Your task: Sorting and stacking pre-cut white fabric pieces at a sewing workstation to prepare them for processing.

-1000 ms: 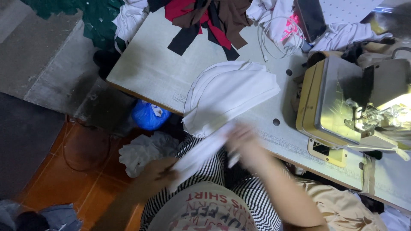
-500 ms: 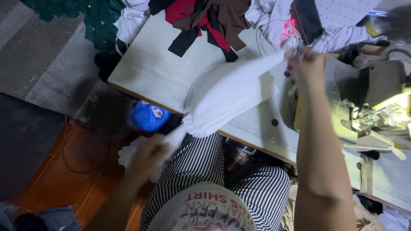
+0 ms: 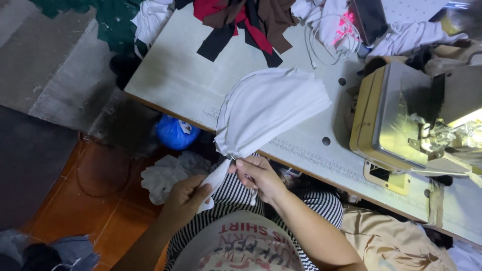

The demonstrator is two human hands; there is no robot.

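Gripping white fabric [image 3: 266, 108] — both hands, left hand [image 3: 186, 198], right hand [image 3: 258, 175] — over pale sewing table [image 3: 175, 75], orange floor [image 3: 100, 200].

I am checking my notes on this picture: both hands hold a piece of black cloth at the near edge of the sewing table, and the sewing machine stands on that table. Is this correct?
Not quite: the cloth is white, not black. The head view shows the left hand and the right hand gripping it at the near edge of the sewing table, with the sewing machine standing on that table.

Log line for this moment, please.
left hand: grips white strip | right hand: pinches white fabric by table edge
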